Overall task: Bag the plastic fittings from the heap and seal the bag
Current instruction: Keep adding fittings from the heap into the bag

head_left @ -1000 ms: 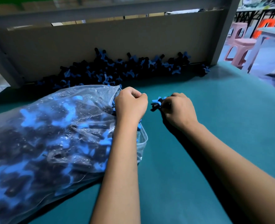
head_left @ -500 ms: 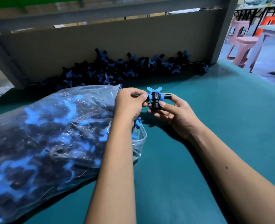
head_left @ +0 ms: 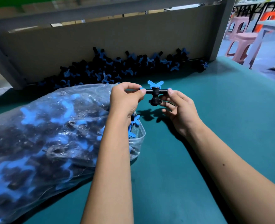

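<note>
1. Grip: both hands hold one fitting [head_left: 154, 92] in the air above the worktop [head_left: 214, 126], just beside the bag's mouth. The left hand [head_left: 125, 97] pinches the left end of its crossbar between thumb and fingertips. The right hand [head_left: 177, 105] steadies the right end with the thumb tip, its fingers curled under the lower stub. Neither hand is free.

2. The fitting: black tee-shaped body, a thin bar running left to right and a thicker barrel pointing down. A blue butterfly-shaped handle sits on top, with small blue tips at both bar ends. Rigid plastic, light by the look of it; it appears whole, though fine detail is too small to judge.

3. Bag [head_left: 52, 135]: clear plastic, lying on its side on the worktop at left, bulging with black and blue fittings. Its mouth is open, under the left wrist, with a few blue handles showing at the lip. Not sealed.

4. Heap [head_left: 117, 68]: a long bank of the same fittings lies against the grey back board [head_left: 101, 38], well behind the hands. One stray piece [head_left: 203, 65] sits at its right end.

5. Progress, as judged: bagging looks well along, since the bag is nearly full, yet plenty remains in the heap. Left to do: drop this piece in, perhaps add more, then close and seal the mouth.

6. Beyond the worktop at right: pink stools [head_left: 241, 41], blurred.
</note>
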`<action>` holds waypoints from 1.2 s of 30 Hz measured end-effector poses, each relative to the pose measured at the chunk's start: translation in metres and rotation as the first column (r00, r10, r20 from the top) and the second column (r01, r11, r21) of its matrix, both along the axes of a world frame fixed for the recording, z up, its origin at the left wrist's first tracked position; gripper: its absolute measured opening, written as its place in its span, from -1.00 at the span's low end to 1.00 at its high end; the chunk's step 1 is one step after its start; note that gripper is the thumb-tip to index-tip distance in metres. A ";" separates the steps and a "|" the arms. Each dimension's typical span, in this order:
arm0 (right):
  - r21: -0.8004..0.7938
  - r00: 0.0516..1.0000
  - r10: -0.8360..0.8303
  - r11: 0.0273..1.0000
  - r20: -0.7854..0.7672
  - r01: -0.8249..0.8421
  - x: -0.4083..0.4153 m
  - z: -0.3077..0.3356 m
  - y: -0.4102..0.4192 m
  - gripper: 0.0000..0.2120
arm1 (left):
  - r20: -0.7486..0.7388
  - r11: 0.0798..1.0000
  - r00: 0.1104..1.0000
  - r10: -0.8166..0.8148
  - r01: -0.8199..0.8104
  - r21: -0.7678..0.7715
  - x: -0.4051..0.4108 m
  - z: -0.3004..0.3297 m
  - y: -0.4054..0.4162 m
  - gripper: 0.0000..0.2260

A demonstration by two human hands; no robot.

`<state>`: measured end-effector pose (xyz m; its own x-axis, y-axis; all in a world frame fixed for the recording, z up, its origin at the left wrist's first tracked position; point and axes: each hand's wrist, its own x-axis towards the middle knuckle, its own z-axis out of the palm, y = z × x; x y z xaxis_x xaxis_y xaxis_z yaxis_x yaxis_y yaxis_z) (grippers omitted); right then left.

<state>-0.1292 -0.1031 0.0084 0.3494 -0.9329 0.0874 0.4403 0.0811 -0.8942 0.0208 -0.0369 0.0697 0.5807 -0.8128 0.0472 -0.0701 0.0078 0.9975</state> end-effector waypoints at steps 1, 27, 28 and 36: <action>0.029 1.000 -0.028 0.999 0.010 0.027 -0.001 0.000 -0.002 -0.82 | -0.003 1.000 1.000 0.005 -0.005 0.001 0.000 0.000 0.000 -0.91; -0.387 0.908 -0.311 0.902 -0.282 0.189 0.018 -0.010 0.008 -0.68 | 0.061 0.995 0.993 0.100 -0.101 0.004 -0.009 0.000 -0.003 -0.82; -0.443 0.882 -0.347 0.877 -0.319 0.185 0.018 -0.010 0.008 -0.69 | 0.074 0.997 0.994 0.076 -0.077 0.010 -0.009 0.001 -0.002 -0.80; 0.106 0.999 -0.004 0.994 0.035 0.000 0.020 0.005 0.016 -0.72 | 0.092 0.994 0.995 0.046 -0.037 -0.098 -0.013 0.016 0.003 -0.78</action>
